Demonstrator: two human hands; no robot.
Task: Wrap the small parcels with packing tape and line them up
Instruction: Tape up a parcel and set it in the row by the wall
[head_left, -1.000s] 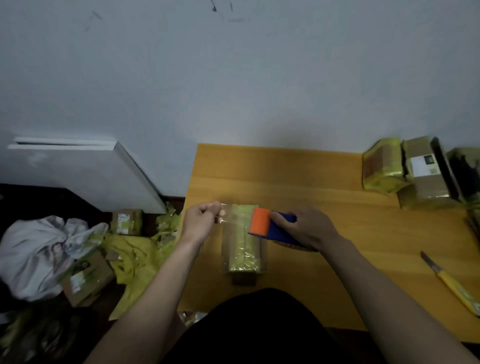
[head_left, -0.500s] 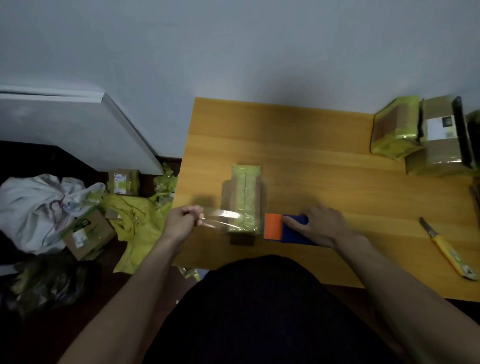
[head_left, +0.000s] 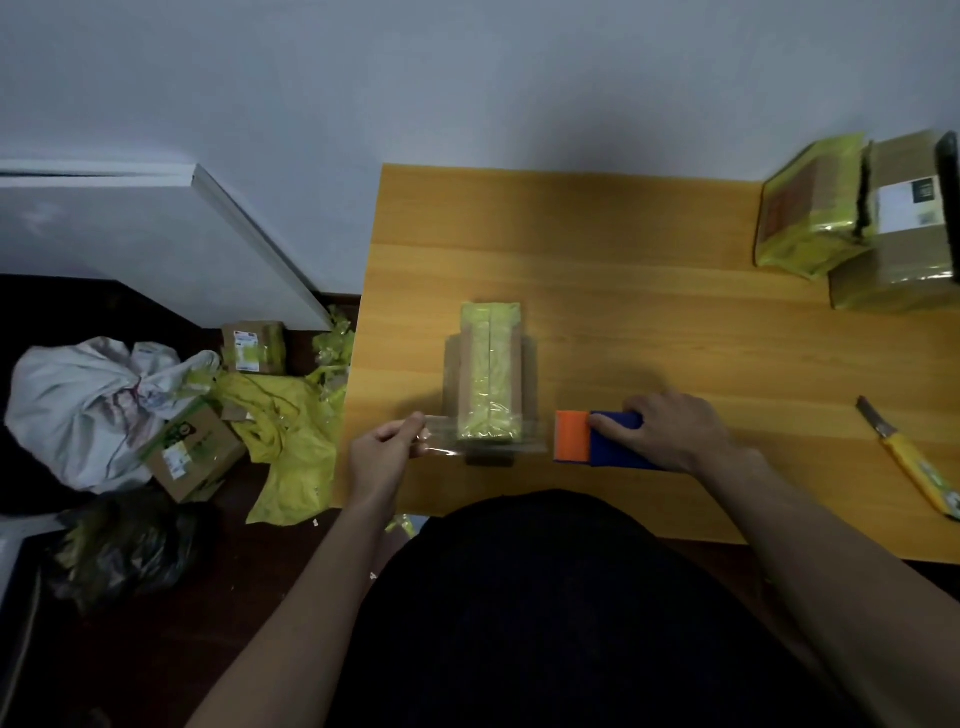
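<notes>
A small cardboard parcel with a yellow-green taped band along its top lies on the wooden table, its long side pointing away from me. A strip of clear packing tape stretches across the parcel's near end. My left hand pinches the strip's free end at the parcel's left. My right hand grips the blue and orange tape dispenser, which rests on the table just right of the parcel.
Two wrapped parcels sit at the table's far right corner. A yellow-handled knife lies near the right edge. On the floor at left are cardboard boxes, yellow plastic scraps, a white bag and a leaning white board.
Both hands came down towards the table's near edge, drawing the tape from the parcel's top to its near end. The dispenser has moved a little right, lengthening the strip.
</notes>
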